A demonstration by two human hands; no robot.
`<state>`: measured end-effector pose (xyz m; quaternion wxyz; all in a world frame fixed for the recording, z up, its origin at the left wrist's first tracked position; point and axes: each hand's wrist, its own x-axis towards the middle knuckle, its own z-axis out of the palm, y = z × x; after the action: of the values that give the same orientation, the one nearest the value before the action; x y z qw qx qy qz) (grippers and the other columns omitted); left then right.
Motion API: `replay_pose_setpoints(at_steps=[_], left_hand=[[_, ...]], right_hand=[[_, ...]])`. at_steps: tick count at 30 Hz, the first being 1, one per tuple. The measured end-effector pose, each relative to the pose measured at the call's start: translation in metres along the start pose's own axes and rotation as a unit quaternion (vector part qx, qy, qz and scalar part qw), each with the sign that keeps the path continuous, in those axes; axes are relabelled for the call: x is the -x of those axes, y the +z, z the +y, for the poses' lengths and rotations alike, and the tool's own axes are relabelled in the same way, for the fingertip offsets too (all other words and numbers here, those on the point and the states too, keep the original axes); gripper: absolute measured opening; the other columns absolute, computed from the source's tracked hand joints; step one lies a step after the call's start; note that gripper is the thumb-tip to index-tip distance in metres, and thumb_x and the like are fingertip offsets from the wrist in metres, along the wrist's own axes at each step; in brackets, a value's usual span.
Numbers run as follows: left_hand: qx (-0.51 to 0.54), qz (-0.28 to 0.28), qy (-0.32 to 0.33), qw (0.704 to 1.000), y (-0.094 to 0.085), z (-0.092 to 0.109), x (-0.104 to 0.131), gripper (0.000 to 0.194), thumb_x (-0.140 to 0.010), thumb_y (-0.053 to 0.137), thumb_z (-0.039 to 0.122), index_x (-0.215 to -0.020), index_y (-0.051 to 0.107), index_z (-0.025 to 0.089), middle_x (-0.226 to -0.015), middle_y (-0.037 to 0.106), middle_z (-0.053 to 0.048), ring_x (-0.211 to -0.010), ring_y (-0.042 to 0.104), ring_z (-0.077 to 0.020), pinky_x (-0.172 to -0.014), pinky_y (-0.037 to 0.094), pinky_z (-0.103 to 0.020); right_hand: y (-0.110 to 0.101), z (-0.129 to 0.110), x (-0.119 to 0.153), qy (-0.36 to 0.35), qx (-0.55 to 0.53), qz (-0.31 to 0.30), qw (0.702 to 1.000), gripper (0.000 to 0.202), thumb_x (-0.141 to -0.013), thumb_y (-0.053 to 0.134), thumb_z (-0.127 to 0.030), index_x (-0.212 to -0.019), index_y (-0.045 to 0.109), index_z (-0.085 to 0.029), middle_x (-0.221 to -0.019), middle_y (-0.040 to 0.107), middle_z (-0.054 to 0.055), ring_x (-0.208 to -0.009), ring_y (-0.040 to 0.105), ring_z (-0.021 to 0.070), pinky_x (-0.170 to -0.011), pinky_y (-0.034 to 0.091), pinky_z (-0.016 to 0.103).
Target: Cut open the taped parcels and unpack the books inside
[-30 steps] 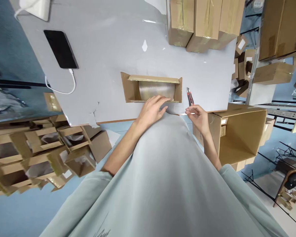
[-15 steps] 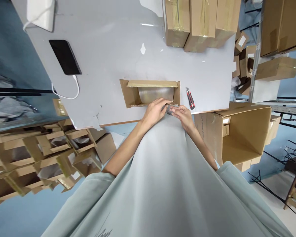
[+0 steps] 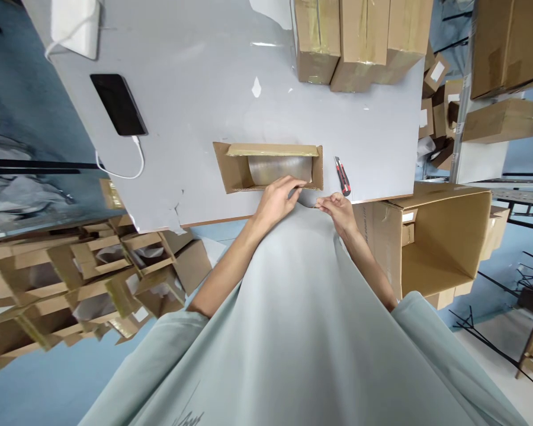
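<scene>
The open carton (image 3: 231,168) is set near the front edge of the table (image 3: 182,130), and a translucent-looking roll (image 3: 279,170) is held inside it. At the carton's near right corner, a thin dark piece (image 3: 310,206) is pinched between the thumb and fingertips of the right hand (image 3: 336,209). The left hand (image 3: 277,200) is placed by the carton's near wall, fingers curved (whether anything is gripped there cannot be told). Right of the carton, a red-and-black cutter (image 3: 342,176) is laid; far left of it, a phone (image 3: 119,105) is plugged into a white cable (image 3: 123,177).
</scene>
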<state>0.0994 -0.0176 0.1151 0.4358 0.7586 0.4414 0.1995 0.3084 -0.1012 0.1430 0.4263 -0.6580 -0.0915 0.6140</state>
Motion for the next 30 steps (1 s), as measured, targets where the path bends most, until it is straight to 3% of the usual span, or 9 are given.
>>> replay_pose_setpoints(at_steps=[4, 8, 13, 17, 20, 24, 30], left_hand=[[0.012, 0.016, 0.001, 1.0, -0.001, 0.002, -0.003, 0.025, -0.111, 0.058, 0.025, -0.116, 0.082, 0.026, -0.116, 0.084, -0.007, -0.11, 0.079, -0.0253, -0.102, 0.064, -0.04], [0.064, 0.058, -0.011, 0.996, -0.008, 0.026, -0.004, 0.023, -0.11, 0.064, 0.038, -0.107, 0.083, 0.025, -0.113, 0.086, -0.008, -0.109, 0.079, -0.0258, -0.104, 0.064, -0.042], [0.187, -0.041, -0.127, 0.973, -0.004, 0.068, 0.003, 0.043, -0.094, 0.088, 0.064, -0.108, 0.086, 0.024, -0.105, 0.089, -0.007, -0.088, 0.083, -0.0241, -0.084, 0.067, -0.037], [0.225, -0.077, -0.17, 0.956, 0.002, 0.076, 0.002, 0.047, -0.093, 0.088, 0.069, -0.105, 0.09, 0.024, -0.097, 0.089, -0.005, -0.081, 0.081, -0.0224, -0.081, 0.066, -0.035], [0.223, -0.104, -0.147, 0.958, 0.003, 0.073, -0.002, 0.048, -0.099, 0.08, 0.069, -0.106, 0.092, 0.023, -0.095, 0.089, -0.005, -0.078, 0.078, -0.0212, -0.078, 0.065, -0.034], [0.201, -0.147, -0.119, 0.961, 0.009, 0.075, -0.008, 0.042, -0.103, 0.078, 0.064, -0.107, 0.092, 0.024, -0.105, 0.09, -0.006, -0.087, 0.081, -0.0224, -0.085, 0.066, -0.035], [0.143, -0.204, -0.09, 0.964, 0.045, 0.075, -0.026, 0.022, -0.106, 0.075, 0.038, -0.112, 0.09, 0.023, -0.11, 0.091, -0.006, -0.089, 0.083, -0.0217, -0.092, 0.066, -0.035]], right_hand=[[-0.016, -0.02, 0.02, 0.012, 0.035, -0.047, 0.998, 0.062, -0.064, 0.109, -0.049, -0.079, 0.052, -0.029, -0.085, 0.084, -0.003, -0.086, 0.083, 0.019, -0.086, 0.067, 0.033], [-0.017, -0.032, 0.033, -0.011, 0.039, -0.069, 0.997, 0.063, -0.063, 0.111, -0.059, -0.083, 0.058, -0.03, -0.089, 0.085, -0.003, -0.088, 0.083, 0.0199, -0.087, 0.067, 0.035], [-0.01, -0.032, 0.036, -0.085, 0.024, -0.005, 0.996, 0.068, -0.064, 0.11, -0.063, -0.08, 0.053, -0.03, -0.087, 0.084, -0.004, -0.085, 0.081, 0.0197, -0.085, 0.067, 0.036], [-0.01, -0.031, 0.04, -0.116, 0.012, 0.03, 0.993, 0.057, -0.069, 0.109, -0.057, -0.091, 0.063, -0.031, -0.09, 0.086, -0.004, -0.09, 0.081, 0.0216, -0.092, 0.068, 0.04], [-0.015, -0.028, 0.045, -0.121, 0.001, 0.025, 0.992, 0.049, -0.075, 0.106, -0.053, -0.107, 0.074, -0.033, -0.091, 0.086, -0.002, -0.093, 0.082, 0.0233, -0.098, 0.068, 0.042], [-0.028, -0.016, 0.046, -0.111, -0.008, 0.046, 0.993, 0.04, -0.08, 0.103, -0.055, -0.101, 0.079, -0.031, -0.093, 0.086, 0.0, -0.096, 0.083, 0.025, -0.1, 0.069, 0.044], [-0.054, 0.026, 0.041, -0.076, -0.088, 0.102, 0.988, 0.038, -0.08, 0.102, -0.053, -0.097, 0.079, -0.028, -0.097, 0.088, 0.001, -0.092, 0.086, 0.0231, -0.094, 0.07, 0.038]])
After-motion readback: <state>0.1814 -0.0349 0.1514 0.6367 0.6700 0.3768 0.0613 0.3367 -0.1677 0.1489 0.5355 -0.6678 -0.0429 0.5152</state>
